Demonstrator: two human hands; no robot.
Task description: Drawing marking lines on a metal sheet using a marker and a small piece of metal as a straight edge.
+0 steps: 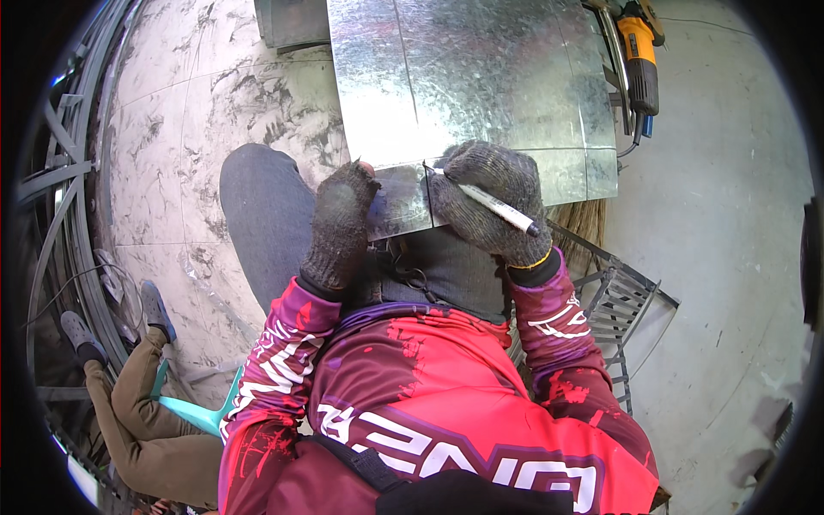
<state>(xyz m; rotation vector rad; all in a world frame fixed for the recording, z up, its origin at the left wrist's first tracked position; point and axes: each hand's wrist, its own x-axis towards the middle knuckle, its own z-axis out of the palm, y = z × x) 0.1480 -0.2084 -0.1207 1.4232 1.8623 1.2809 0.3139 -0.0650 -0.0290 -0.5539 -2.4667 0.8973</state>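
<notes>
A shiny galvanized metal sheet lies in front of me, its near edge over my lap, with dark lines drawn across it. My right hand, in a grey knit glove, is closed around a white marker pen with a dark end. The pen's tip meets the sheet beside a dark line near the front edge. My left hand, gloved the same way, grips the sheet's near left edge; its fingers under the metal are hidden.
An orange and black angle grinder rests beyond the sheet's right side. A black metal rack and broom bristles are to my right. Long metal bars line the left. A seated person's legs show at lower left, by a turquoise chair.
</notes>
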